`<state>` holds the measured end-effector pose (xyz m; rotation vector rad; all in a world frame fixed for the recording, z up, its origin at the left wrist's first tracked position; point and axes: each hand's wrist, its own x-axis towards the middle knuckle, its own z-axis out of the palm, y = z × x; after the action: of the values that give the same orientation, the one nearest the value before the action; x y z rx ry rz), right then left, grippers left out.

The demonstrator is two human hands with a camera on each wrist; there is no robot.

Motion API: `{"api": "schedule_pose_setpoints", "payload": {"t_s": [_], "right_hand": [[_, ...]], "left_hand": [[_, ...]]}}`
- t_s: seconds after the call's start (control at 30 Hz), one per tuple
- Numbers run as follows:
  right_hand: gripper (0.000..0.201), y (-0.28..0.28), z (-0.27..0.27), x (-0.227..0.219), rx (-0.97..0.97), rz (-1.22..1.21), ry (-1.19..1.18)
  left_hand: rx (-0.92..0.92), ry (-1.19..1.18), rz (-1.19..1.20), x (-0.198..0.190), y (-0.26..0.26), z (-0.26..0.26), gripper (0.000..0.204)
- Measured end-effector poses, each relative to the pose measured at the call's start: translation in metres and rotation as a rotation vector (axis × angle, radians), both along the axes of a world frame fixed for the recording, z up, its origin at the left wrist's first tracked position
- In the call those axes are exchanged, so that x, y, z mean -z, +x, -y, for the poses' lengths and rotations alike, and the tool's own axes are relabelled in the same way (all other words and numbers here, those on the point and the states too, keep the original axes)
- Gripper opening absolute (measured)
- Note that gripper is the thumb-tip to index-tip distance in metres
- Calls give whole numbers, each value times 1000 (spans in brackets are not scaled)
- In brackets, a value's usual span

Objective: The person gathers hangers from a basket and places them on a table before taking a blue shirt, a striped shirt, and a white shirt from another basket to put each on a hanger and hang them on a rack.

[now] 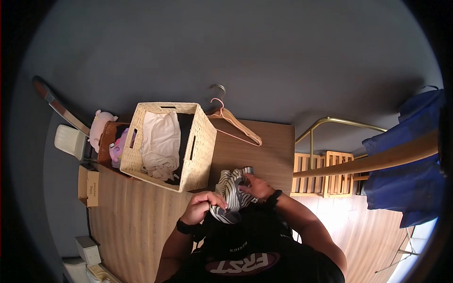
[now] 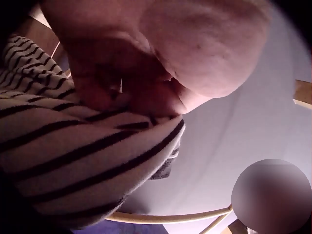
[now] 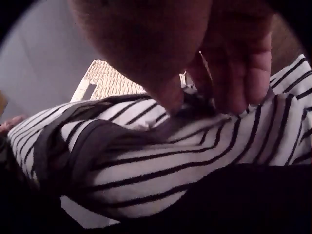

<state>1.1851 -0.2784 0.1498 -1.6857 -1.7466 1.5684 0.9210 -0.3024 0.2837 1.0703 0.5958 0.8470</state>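
Observation:
A white garment with black stripes (image 1: 232,194) and dark grey trim is bunched up in front of my chest, at the table's near edge. My left hand (image 1: 197,207) pinches its near left edge between thumb and fingers. In the left wrist view the striped cloth (image 2: 87,161) hangs in folds below those fingers. On the other side my right hand (image 1: 259,187) grips the cloth close to a dark band. The right wrist view shows the thumb and fingers pressed into the fabric, with the grey trim (image 3: 107,141) looping beside them.
A cream woven basket (image 1: 203,141) with pale and black cloth inside stands left of the garment. Behind it is a brown basket (image 1: 106,141) with plush toys. Hangers (image 1: 236,125) lie at the table's back. A brass-coloured rail (image 1: 347,121) and wooden rack (image 1: 339,172) stand to the right.

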Motion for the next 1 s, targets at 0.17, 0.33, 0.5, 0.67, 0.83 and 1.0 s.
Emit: {"api": "schedule_pose_setpoints", "payload": {"t_s": [0.17, 0.33, 0.5, 0.67, 0.83, 1.0], "right_hand": [[47, 2, -8, 21, -33, -42, -27], [43, 0, -1, 17, 34, -114, 123], [38, -7, -1, 14, -94, -113, 30], [33, 3, -11, 17, 207, -125, 133], [17, 13, -24, -40, 524, -548, 247], [5, 16, -21, -102, 564, -647, 358]], "left_hand": [[19, 17, -6, -1, -3, 2, 15], [52, 32, 9, -5, -2, 2, 15], [91, 90, -41, -22, 6, 0, 16], [61, 110, -124, -21, -4, 0, 16], [-163, 339, -683, 6, -9, 2, 9], [-348, 496, -795, 34, -11, -2, 9]]}}
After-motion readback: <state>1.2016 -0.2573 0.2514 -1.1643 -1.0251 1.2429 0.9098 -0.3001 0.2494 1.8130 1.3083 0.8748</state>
